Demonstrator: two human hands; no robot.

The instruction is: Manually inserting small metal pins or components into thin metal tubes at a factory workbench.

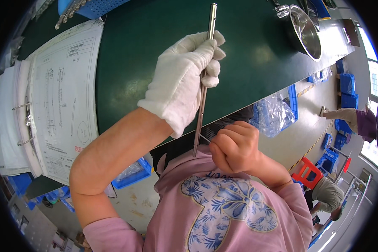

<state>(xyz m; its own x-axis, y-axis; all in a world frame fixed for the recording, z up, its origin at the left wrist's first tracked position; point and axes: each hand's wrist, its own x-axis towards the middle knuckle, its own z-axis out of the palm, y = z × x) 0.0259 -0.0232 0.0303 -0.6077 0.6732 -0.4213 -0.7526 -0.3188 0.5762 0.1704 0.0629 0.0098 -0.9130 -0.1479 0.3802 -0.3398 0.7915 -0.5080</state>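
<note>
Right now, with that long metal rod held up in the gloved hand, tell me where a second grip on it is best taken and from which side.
Probably the bare upper stretch of the metal rod, above the gloved left hand, coming from the side. The rod is thin, straight and nearly upright there, with nothing around it. The lower end is crowded: the bare right hand works a thin tool against it.

Green workbench (256, 54), pale floor (300, 126), bright windows (374, 80)

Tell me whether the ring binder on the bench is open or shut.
Open. The ring binder lies spread flat at the left of the green bench, its metal rings exposed and a drawing sheet facing up.
</note>
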